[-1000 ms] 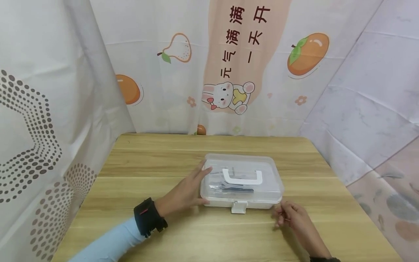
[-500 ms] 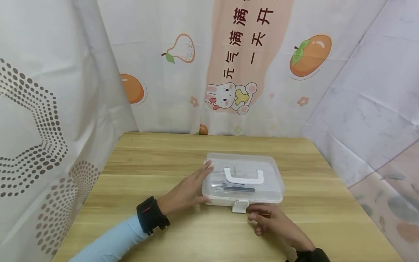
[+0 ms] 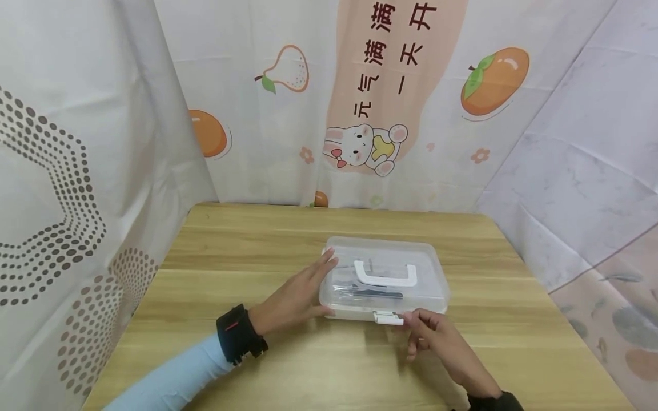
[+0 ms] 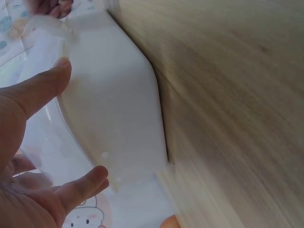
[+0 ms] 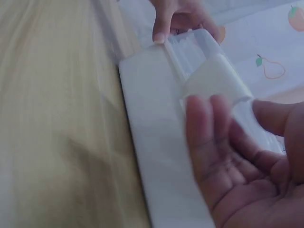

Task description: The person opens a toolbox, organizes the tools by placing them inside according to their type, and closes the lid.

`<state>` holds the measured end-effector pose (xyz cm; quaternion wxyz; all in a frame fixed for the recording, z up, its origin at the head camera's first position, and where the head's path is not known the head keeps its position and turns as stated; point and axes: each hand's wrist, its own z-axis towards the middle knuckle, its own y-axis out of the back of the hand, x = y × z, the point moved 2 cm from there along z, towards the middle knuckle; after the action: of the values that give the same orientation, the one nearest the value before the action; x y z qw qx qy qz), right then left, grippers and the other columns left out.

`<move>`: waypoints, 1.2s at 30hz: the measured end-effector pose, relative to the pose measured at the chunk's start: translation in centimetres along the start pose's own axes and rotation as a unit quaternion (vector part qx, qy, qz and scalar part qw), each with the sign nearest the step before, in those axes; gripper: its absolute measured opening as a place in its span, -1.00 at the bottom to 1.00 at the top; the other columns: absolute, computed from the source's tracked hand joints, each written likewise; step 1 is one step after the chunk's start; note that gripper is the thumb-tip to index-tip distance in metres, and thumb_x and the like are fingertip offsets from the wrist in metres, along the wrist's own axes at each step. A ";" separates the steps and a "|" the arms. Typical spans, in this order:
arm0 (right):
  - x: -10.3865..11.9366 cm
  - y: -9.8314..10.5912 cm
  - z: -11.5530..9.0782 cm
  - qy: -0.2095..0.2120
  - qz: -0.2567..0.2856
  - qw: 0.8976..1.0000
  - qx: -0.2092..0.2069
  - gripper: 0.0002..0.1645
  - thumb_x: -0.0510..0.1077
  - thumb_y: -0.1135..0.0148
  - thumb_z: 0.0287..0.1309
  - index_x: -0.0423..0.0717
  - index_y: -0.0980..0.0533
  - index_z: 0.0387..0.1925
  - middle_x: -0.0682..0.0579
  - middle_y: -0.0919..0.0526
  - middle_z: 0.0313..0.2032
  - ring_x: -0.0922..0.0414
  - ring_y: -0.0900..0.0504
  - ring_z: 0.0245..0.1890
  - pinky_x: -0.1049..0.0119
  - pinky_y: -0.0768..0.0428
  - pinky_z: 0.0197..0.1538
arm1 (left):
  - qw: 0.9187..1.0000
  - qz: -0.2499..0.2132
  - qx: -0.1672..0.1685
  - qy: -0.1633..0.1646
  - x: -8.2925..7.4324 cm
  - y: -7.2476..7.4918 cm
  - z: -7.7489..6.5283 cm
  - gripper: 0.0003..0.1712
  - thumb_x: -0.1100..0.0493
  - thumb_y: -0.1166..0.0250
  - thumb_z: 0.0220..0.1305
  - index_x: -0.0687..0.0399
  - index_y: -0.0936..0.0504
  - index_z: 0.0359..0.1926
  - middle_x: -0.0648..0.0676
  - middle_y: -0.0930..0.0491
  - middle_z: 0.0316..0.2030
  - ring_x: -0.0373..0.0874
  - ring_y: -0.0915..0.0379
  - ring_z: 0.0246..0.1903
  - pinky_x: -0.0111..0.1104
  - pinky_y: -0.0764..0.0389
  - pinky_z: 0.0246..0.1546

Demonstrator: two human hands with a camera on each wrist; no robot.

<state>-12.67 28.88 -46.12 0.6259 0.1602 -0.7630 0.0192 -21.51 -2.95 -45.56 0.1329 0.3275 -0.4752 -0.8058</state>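
A clear plastic storage box (image 3: 386, 251) with a white carry handle (image 3: 388, 281) sits on the table. Dark and pale items show dimly through its lid. At the box's left end my left hand (image 3: 295, 299) rests with fingers spread along the side and the thumb on the front edge. The white front latch (image 3: 388, 318) stands swung outward and up. My right hand (image 3: 437, 339) is at the latch's right end; in the right wrist view its fingertips (image 5: 197, 111) meet the latch's edge, with the thumb apart from them near the corner.
The wood-grain table (image 3: 247, 245) extends around the box on all sides. A printed curtain (image 3: 267, 131) hangs behind the table, and further cloth covers the left and right sides.
My right hand has moved left from the box's front right corner to the latch. The latch has swung up from hanging down. My left hand has stayed on the box.
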 end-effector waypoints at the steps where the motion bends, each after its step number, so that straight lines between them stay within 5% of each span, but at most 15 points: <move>1: 0.2 0.1 0.1 0.004 -0.005 1.000 -0.014 -0.44 0.03 -0.12 0.53 -0.52 -0.48 -0.07 -0.34 -0.67 -0.22 0.06 -0.66 -0.52 0.07 -0.71 -0.26 | 1.000 0.000 -0.002 -0.001 0.0 0.1 0.1 0.25 -0.16 -0.55 0.12 0.15 0.00 0.61 0.17 0.13 0.62 0.10 -0.15 0.48 -0.12 -0.38 0.34; 7: 0.5 -0.2 0.3 0.062 -0.059 0.992 -0.094 -0.65 -0.03 -0.32 0.39 -0.29 -0.60 -0.11 -0.29 -0.74 -0.24 0.04 -0.63 -0.63 0.11 -0.69 -0.42 | 1.000 -0.005 0.000 -0.005 -0.1 0.3 0.1 0.24 -0.17 -0.54 0.13 0.15 -0.02 0.61 0.17 0.13 0.62 0.11 -0.14 0.48 -0.10 -0.38 0.34; 10: 0.5 -0.7 0.4 0.129 -0.122 0.975 -0.132 -0.80 -0.09 -0.40 0.31 -0.11 -0.63 -0.13 -0.16 -0.76 -0.33 0.08 -0.60 -0.69 0.18 -0.63 -0.54 | 1.000 0.000 0.006 -0.004 -0.1 0.3 0.0 0.24 -0.18 -0.53 0.14 0.14 -0.02 0.61 0.16 0.14 0.62 0.09 -0.14 0.49 -0.11 -0.38 0.34; 13: 0.8 -1.1 0.6 0.208 -0.211 0.939 -0.176 -0.85 -0.15 -0.45 0.24 0.06 -0.63 -0.18 0.01 -0.74 -0.42 0.22 -0.54 -0.73 0.33 -0.55 -0.58 | 1.000 0.008 0.007 -0.001 0.0 0.4 0.0 0.24 -0.19 -0.53 0.13 0.12 -0.02 0.61 0.15 0.14 0.62 0.08 -0.15 0.49 -0.13 -0.39 0.33; 17: 1.3 -1.5 0.8 0.298 -0.317 0.870 -0.234 -0.67 -0.22 -0.59 0.05 0.10 -0.63 -0.19 0.23 -0.66 -0.47 0.40 -0.39 -0.72 0.54 -0.37 -0.57 | 1.000 0.006 0.010 0.005 0.1 0.3 0.1 0.24 -0.20 -0.52 0.14 0.11 -0.01 0.62 0.13 0.14 0.63 0.08 -0.18 0.47 -0.14 -0.40 0.32; 21: 1.6 -1.9 0.9 0.369 -0.375 0.817 -0.235 -0.52 -0.29 -0.65 -0.11 0.02 -0.67 -0.10 0.29 -0.61 -0.39 0.44 -0.30 -0.62 0.62 -0.28 -0.54 | 1.000 -0.003 0.009 0.010 0.2 0.2 0.1 0.25 -0.21 -0.53 0.12 0.09 -0.02 0.62 0.12 0.14 0.63 0.08 -0.22 0.45 -0.14 -0.44 0.30; 24: 1.7 -2.0 0.9 0.391 -0.386 0.807 -0.216 -0.52 -0.32 -0.62 -0.10 0.05 -0.70 -0.09 0.29 -0.60 -0.35 0.45 -0.29 -0.58 0.63 -0.29 -0.51 | 1.000 -0.004 0.002 0.008 0.1 0.3 0.1 0.25 -0.19 -0.55 0.10 0.11 -0.04 0.61 0.13 0.11 0.62 0.09 -0.27 0.42 -0.14 -0.47 0.27; 36: 1.0 -2.6 1.1 0.383 -0.412 0.803 -0.200 -0.63 -0.33 -0.64 -0.11 0.08 -0.69 -0.27 0.30 -0.51 -0.43 0.42 -0.32 -0.54 0.63 -0.31 -0.48 | 1.000 -0.004 0.000 0.009 0.0 0.3 0.1 0.24 -0.19 -0.56 0.10 0.10 -0.05 0.61 0.12 0.11 0.62 0.09 -0.30 0.41 -0.13 -0.48 0.26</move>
<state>-13.23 25.91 -45.84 0.8343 0.3103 -0.3109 -0.3332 -21.61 -3.07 -45.33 0.1340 0.3368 -0.4726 -0.8033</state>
